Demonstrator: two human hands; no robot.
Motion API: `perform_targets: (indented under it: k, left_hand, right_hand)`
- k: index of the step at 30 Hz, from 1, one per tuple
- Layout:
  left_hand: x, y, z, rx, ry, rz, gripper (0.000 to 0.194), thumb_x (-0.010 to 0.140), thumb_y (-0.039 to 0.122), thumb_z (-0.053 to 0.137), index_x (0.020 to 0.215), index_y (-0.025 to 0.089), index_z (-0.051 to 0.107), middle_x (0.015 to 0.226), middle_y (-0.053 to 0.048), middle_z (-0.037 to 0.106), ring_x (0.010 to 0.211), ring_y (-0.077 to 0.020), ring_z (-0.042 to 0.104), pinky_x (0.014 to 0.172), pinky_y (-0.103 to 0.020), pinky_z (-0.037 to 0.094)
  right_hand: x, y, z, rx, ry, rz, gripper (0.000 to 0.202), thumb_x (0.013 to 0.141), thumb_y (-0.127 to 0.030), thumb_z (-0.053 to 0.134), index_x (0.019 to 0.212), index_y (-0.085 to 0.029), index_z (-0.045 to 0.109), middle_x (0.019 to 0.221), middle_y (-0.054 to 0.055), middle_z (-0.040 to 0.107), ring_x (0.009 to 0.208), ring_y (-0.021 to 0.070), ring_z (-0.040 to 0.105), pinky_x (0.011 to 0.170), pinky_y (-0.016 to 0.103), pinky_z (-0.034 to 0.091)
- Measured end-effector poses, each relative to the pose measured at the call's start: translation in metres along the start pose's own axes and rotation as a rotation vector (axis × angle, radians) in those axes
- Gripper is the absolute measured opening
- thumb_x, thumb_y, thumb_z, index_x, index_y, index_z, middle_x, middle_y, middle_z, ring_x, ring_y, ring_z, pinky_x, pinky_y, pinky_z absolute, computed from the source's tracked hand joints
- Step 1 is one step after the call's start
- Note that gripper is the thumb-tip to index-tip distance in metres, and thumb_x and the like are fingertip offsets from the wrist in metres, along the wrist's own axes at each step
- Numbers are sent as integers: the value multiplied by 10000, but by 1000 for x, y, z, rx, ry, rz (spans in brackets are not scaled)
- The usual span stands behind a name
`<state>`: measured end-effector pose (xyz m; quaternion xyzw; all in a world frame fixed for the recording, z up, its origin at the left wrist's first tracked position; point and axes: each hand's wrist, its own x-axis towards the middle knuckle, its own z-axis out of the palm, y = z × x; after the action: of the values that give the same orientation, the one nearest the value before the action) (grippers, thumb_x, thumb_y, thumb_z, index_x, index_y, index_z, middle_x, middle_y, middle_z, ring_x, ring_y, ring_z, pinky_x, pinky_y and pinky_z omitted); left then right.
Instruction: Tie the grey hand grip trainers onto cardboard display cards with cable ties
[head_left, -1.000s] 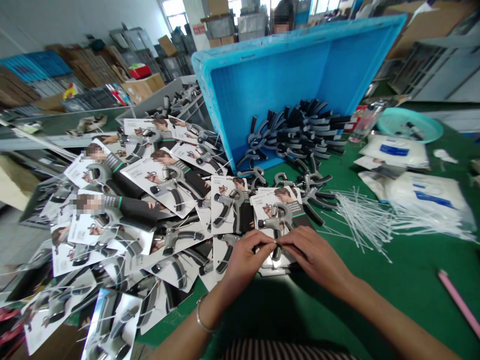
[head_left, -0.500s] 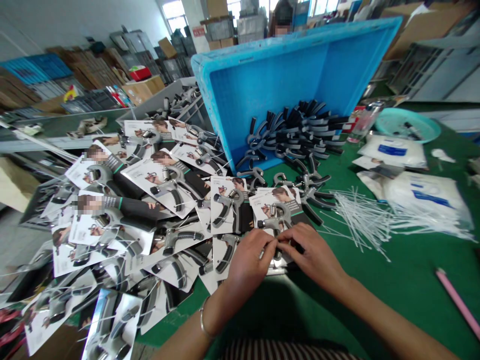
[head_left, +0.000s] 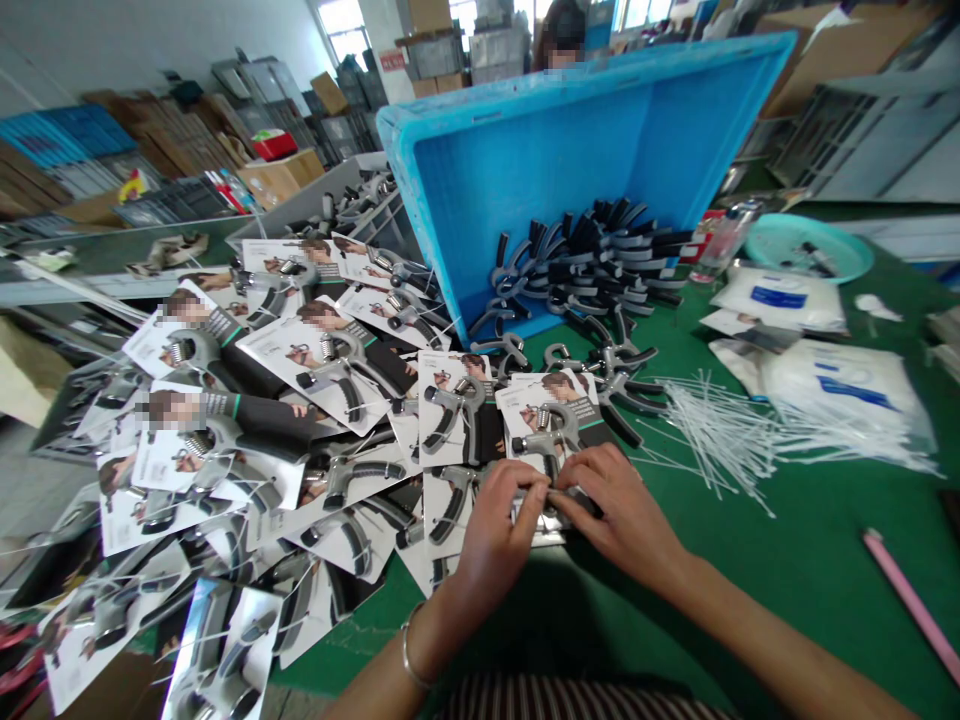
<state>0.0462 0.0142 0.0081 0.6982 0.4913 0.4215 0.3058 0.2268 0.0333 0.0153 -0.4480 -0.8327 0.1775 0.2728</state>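
A hand grip strengthener [head_left: 553, 432] with grey frame, spring and black handles lies on a printed backing card [head_left: 517, 405] in front of me. My left hand [head_left: 504, 520] is closed in a pinch over its lower part. From the other side my right hand [head_left: 611, 500] pinches too, its fingertips meeting the left ones. What is between the fingers is too small and hidden to make out. Just left lies another carded hand grip [head_left: 457, 410]. White cable ties [head_left: 720, 430] lie in a loose heap to the right.
A blue crate [head_left: 525, 130] lies on its side, loose hand grips [head_left: 592, 260] spilling out. Overlapping carded hand grips [head_left: 225, 440] cover the left. Plastic bags [head_left: 840, 390], a turquoise basin [head_left: 810, 245] and a pink stick [head_left: 911, 595] are at right. Someone is behind the crate.
Both hands stay over the same card, with fingertips shifted slightly. The right fingers have tilted a little lower at the pinch. The view has moved slightly.
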Motion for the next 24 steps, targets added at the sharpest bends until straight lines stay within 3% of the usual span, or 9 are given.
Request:
perform_targets:
  k: [4,7,9,13,16,19,21,24]
  left_hand:
    - [-15,-13,15,189,-1,95,473,885,213,601,1324,171,431,1295,-161,533,1235,-274,487,1064,-472,389]
    - [-14,-22,22,309,12,109,609,859,216,633,1396,155,352,1346,-185,509,1267,-309,466,1074,-519,380]
    - [-9,-26,24,364,44,124,569,863,221,630,1369,138,384,1323,-191,532,1248,-312,482,1062,-523,392]
    - [5,-28,29,444,58,203,312,890,227,599,1186,154,532,1293,-182,562,1222,-312,510,1029,-519,412]
    - [9,-24,27,470,37,237,224,900,207,581,1118,162,560,1222,-159,606,1157,-299,551,996,-504,437]
    - [7,-20,-2,498,60,274,226,889,167,590,1113,160,560,1119,-130,644,1075,-265,583,962,-460,462]
    - [6,-21,-39,546,142,288,266,858,159,634,1115,170,565,1135,-124,641,1082,-267,582,972,-465,456]
    - [8,-29,-102,666,419,265,283,820,162,688,1086,173,594,1154,-125,646,1110,-287,584,1024,-503,411]
  right_hand:
    - [1,-2,6,10,58,3,115,949,-229,539,893,-203,636,976,74,631,927,237,514,841,408,417]
    - [1,0,11,48,174,-7,119,934,-193,543,890,-211,652,1077,77,640,997,245,522,890,430,404]
    - [1,2,14,72,239,2,121,922,-175,546,871,-212,649,1102,76,648,1013,249,534,910,451,393]
    - [-3,6,21,95,383,96,136,923,-150,521,836,-212,606,1013,66,667,978,244,567,914,472,386]
    - [-15,11,19,79,418,120,107,929,-159,525,904,-212,615,1028,70,662,1001,241,570,921,466,397]
    - [-41,34,1,6,402,131,114,938,-189,530,1010,-217,614,1079,87,649,1030,249,572,926,470,412]
    - [-63,62,-17,-94,398,184,112,947,-221,522,1020,-213,606,1070,98,643,1017,261,575,914,477,426]
    - [-89,108,-39,-223,284,250,178,949,-285,519,1071,-187,603,1054,122,625,987,272,581,886,459,464]
